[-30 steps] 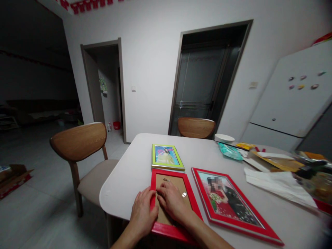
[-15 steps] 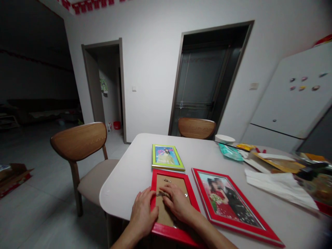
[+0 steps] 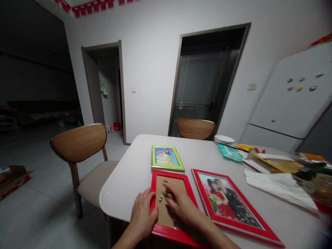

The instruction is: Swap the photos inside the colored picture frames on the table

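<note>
In the head view, the red frame (image 3: 172,232) lay back side up near the close edge of the white table (image 3: 123,174), its brown backing board (image 3: 163,217) uncovered between the two hands. The left hand (image 3: 143,210) rested along the frame's left rim, thumb and fingers touching it; whether they squeezed or merely steadied it, I could not tell. The right hand (image 3: 181,203) was over the board with its index finger stretched out and apart from the thumb, pinching nothing that showed. Just beside that thumb sat a small metal clip (image 3: 161,197), and beyond it, near the index fingertip, another metal fitting (image 3: 166,181). The step in hand looked like working the fittings on the back; by my reading, the next move called for a steady frame and a precise fingertip against the small metal. A green frame (image 3: 166,168) lay just beyond, and a larger red picture (image 3: 234,200) lay face up to the right. The right hand and forearm hid much of the board's right part, the fittings were too small to tell how they were turned, and the frame's front faced down, out of sight.
</note>
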A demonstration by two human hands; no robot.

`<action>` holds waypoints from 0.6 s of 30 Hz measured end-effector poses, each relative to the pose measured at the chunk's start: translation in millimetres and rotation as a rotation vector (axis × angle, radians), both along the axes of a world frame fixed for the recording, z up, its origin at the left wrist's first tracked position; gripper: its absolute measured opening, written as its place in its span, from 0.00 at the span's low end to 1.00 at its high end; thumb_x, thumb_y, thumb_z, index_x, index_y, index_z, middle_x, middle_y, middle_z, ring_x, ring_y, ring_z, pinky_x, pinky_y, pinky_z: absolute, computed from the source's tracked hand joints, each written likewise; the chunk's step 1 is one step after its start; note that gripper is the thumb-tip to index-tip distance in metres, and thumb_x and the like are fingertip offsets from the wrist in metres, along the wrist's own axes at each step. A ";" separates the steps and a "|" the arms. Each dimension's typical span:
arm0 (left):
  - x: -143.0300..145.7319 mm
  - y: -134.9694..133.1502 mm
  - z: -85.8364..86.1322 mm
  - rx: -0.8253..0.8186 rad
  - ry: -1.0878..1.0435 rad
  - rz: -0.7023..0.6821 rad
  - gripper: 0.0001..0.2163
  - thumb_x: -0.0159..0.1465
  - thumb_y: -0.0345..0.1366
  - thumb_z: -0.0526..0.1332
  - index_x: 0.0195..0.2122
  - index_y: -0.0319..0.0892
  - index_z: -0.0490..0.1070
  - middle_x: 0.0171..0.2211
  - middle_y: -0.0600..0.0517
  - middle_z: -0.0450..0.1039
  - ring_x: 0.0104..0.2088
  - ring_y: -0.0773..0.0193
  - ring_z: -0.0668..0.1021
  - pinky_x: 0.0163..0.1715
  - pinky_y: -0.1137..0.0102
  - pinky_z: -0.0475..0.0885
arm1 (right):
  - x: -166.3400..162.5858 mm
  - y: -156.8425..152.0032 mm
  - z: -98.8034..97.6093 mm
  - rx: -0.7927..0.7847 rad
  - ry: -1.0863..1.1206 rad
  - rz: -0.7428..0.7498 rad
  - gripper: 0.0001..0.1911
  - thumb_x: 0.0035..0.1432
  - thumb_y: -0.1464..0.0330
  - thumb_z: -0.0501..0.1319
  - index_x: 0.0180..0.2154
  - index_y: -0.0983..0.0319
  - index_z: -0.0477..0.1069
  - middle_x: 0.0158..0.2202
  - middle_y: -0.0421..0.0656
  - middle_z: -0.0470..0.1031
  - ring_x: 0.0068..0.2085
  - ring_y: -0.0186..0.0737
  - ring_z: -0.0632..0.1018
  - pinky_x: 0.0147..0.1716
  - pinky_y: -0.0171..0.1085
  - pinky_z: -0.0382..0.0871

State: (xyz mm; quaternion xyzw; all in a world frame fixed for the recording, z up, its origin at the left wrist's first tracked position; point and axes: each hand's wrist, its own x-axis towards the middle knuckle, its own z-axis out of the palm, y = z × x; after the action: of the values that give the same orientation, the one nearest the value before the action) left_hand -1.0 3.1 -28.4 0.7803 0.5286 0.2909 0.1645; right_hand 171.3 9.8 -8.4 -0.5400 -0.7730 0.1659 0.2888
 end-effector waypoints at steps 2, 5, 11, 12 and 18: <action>-0.2 -0.6 1.5 -0.008 -0.008 0.001 0.17 0.53 0.32 0.52 0.44 0.40 0.66 0.49 0.47 0.64 0.50 0.59 0.64 0.53 0.63 0.54 | 12.7 -3.9 1.0 -0.031 0.009 -0.066 0.18 0.51 0.68 0.50 0.45 0.63 0.66 0.44 0.48 0.68 0.45 0.40 0.68 0.45 0.37 0.58; 0.1 -1.7 5.0 -0.017 -0.013 0.003 0.16 0.53 0.32 0.52 0.43 0.41 0.66 0.49 0.47 0.64 0.50 0.59 0.64 0.52 0.63 0.54 | 22.6 -14.1 0.2 -0.040 -0.091 -0.091 0.15 0.52 0.67 0.49 0.37 0.63 0.71 0.39 0.47 0.70 0.41 0.40 0.69 0.43 0.36 0.59; 0.8 -2.2 7.2 -0.033 0.002 0.003 0.16 0.53 0.32 0.52 0.43 0.42 0.66 0.49 0.48 0.64 0.51 0.60 0.64 0.53 0.64 0.53 | 31.6 -21.6 -2.5 0.041 -0.285 -0.262 0.15 0.50 0.69 0.50 0.38 0.64 0.70 0.41 0.49 0.68 0.43 0.42 0.67 0.43 0.37 0.58; 0.9 -2.1 6.8 -0.035 0.004 0.005 0.16 0.53 0.32 0.52 0.44 0.42 0.66 0.50 0.48 0.64 0.51 0.60 0.64 0.53 0.64 0.53 | 35.4 -20.3 -1.9 0.027 -0.321 -0.272 0.14 0.50 0.70 0.50 0.37 0.63 0.71 0.40 0.48 0.69 0.42 0.42 0.68 0.42 0.37 0.59; 1.5 -0.6 5.8 -0.020 0.023 -0.001 0.17 0.53 0.31 0.52 0.44 0.40 0.66 0.50 0.46 0.64 0.50 0.59 0.64 0.53 0.63 0.53 | 49.0 -10.9 4.0 -0.044 -0.402 -0.259 0.12 0.51 0.70 0.51 0.31 0.60 0.72 0.35 0.46 0.69 0.38 0.39 0.69 0.37 0.33 0.59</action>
State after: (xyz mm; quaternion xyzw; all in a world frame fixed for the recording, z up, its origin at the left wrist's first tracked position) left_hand 0.5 2.5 -22.6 0.7822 0.5330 0.2764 0.1663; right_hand 220.2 -1.1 -4.4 -0.6629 -0.7355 0.0334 0.1362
